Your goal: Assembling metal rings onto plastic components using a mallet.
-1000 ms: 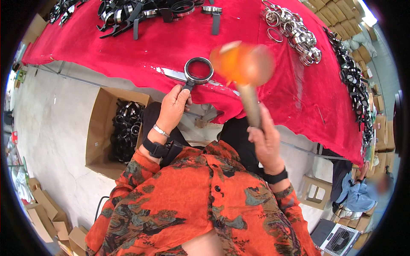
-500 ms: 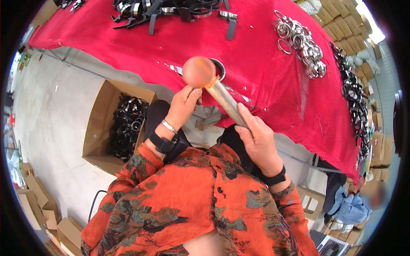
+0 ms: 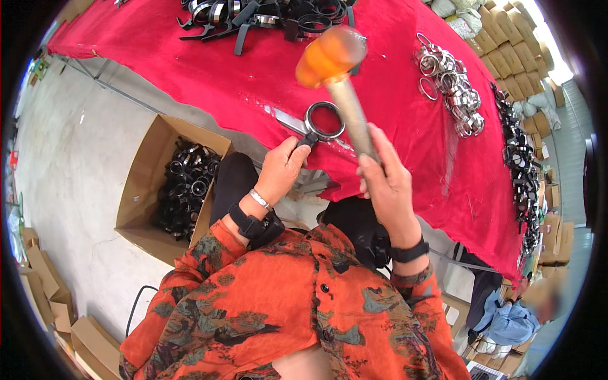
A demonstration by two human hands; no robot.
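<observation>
My right hand (image 3: 387, 183) grips a mallet (image 3: 352, 114) by its grey tubular handle. The amber, see-through mallet head (image 3: 330, 57) is raised over the table, slightly blurred. In my left hand (image 3: 282, 168) is the black handle end of a round metal ring (image 3: 325, 121), held between thumb and fingers. That ring rests at the near edge of the red-covered table, below and left of the mallet head. A flat metal strip (image 3: 288, 121) shows through the cloth beside it.
Red cloth (image 3: 215, 76) covers the table. Black-handled rings (image 3: 266, 19) pile at the far side, bare metal rings (image 3: 453, 88) to the right, more black parts (image 3: 522, 171) along the right edge. An open carton (image 3: 136, 190) of black parts stands left. A person (image 3: 510, 323) sits lower right.
The mallet has risen up and away from the ring, its head swinging to the far right. The ring and its black handle, mostly covered before, now show. My left hand keeps its hold.
</observation>
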